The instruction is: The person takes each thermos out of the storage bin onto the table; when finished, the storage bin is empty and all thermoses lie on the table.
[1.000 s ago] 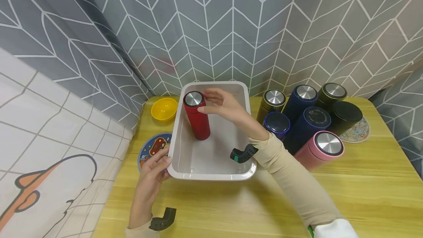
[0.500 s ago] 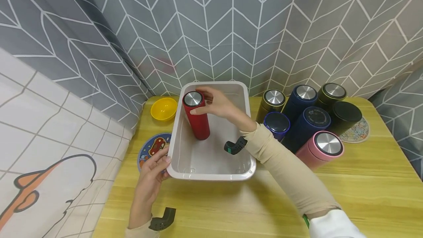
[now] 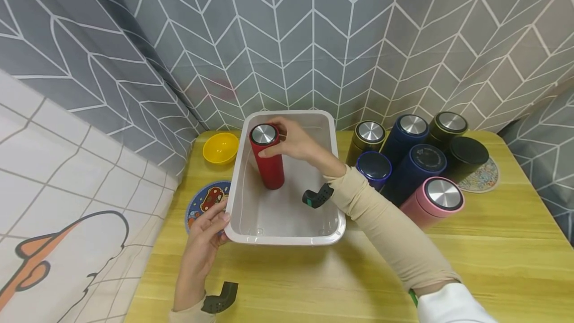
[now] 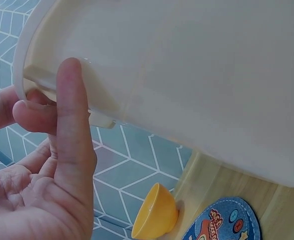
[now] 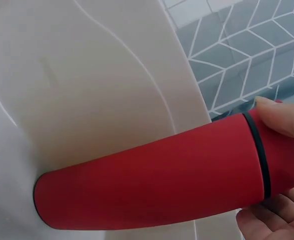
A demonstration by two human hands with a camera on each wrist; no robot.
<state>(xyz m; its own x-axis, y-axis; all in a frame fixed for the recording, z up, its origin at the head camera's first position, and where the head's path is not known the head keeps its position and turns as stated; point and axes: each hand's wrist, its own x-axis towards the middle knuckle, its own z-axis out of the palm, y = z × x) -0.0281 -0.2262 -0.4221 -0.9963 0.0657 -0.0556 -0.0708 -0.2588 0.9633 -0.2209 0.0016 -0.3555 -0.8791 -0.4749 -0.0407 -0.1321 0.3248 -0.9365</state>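
A red thermos [image 3: 270, 166] with a silver-topped lid stands upright inside a white plastic bin [image 3: 287, 240], toward its left wall. My right hand [image 3: 293, 138] reaches in from the right and grips the thermos around its lid; in the right wrist view the thumb and fingers lie on either side of the red lid [image 5: 279, 150]. At the bin's front left corner, my left hand [image 3: 207, 231] pinches the rim. The left wrist view has its thumb and fingers at the bin's rim [image 4: 24, 65], with one finger straight along the outer wall.
Several thermoses stand together right of the bin, among them a pink thermos [image 3: 432, 201] and a black thermos [image 3: 466, 157]. A yellow bowl [image 3: 220, 147] and a round blue patterned mat [image 3: 208, 198] lie to the left. A patterned curtain [image 3: 309, 39] hangs behind the table.
My right hand has moved left onto the red thermos's lid, its fingers closing around it. The left hand stays at the bin's rim.
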